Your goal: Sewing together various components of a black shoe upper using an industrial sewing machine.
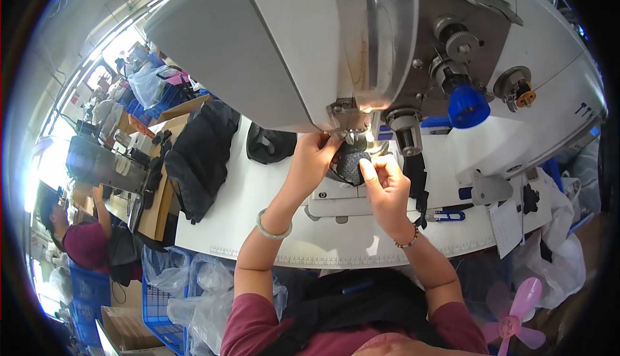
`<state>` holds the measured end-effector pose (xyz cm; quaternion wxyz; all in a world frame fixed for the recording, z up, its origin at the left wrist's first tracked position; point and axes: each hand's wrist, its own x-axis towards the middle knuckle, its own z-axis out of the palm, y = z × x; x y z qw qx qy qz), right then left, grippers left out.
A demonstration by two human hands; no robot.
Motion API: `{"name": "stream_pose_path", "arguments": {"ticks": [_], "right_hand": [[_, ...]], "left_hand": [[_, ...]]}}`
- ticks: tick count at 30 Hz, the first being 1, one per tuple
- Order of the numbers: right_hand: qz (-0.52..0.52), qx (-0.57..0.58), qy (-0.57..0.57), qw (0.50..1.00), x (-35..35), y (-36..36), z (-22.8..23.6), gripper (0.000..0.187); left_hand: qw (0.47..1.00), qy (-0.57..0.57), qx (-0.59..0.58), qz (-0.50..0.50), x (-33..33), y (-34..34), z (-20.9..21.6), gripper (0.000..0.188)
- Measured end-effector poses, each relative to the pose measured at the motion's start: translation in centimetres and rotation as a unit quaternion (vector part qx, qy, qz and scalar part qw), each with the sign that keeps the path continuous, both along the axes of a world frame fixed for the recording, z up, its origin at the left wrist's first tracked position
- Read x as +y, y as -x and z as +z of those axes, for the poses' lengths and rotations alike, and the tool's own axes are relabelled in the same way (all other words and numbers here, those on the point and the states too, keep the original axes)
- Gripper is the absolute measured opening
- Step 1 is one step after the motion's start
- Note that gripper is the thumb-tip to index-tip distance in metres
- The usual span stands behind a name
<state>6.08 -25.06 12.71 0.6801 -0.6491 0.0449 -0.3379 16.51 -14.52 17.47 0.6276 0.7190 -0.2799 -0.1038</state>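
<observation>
A small dark grey speckled fabric piece (pixel 351 167) with a black edge lies under the needle area of a large white sewing machine (pixel 284 52). My left hand (pixel 314 157) is closed at the piece's left side, fingertips close beneath the needle; what they pinch is partly hidden. With thumb and bent fingers, my right hand (pixel 387 183) pinches the right edge of the same piece. The metal presser parts (pixel 354 137) sit just beyond my fingertips. A bracelet circles each wrist.
Black fabric pieces (pixel 268 144) lie left on the white table (pixel 219 227), beside a larger black bundle (pixel 201 159). Blue thread snips (pixel 447 216) and a black strap (pixel 418 185) lie right. A pink fan (pixel 510 324) is below. A co-worker (pixel 87 246) sits far left.
</observation>
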Motion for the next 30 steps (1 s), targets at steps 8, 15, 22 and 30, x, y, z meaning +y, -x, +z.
{"name": "stream_pose_path", "arguments": {"ticks": [8, 15, 22, 30], "right_hand": [[0.041, 0.016, -0.047, 0.998, -0.6, -0.1, 0.0, 0.014], [0.062, 0.025, -0.139, 0.988, -0.6, 0.3, 1.2, 0.010], [-0.006, 0.072, -0.052, 0.996, -4.2, 2.8, 0.1, 0.009], [-0.107, 0.281, 0.091, 0.949, -9.1, 10.4, -4.2, 0.017]], "left_hand": [[1.000, 0.005, 0.020, -0.019, -0.1, -0.7, 0.0, 0.016], [0.996, 0.055, -0.074, -0.014, -0.4, -1.4, -1.3, 0.009], [0.995, 0.004, -0.077, 0.057, -0.7, -0.5, -1.8, 0.005], [0.784, -0.014, -0.620, 0.018, 3.6, 1.5, -5.7, 0.027]]}}
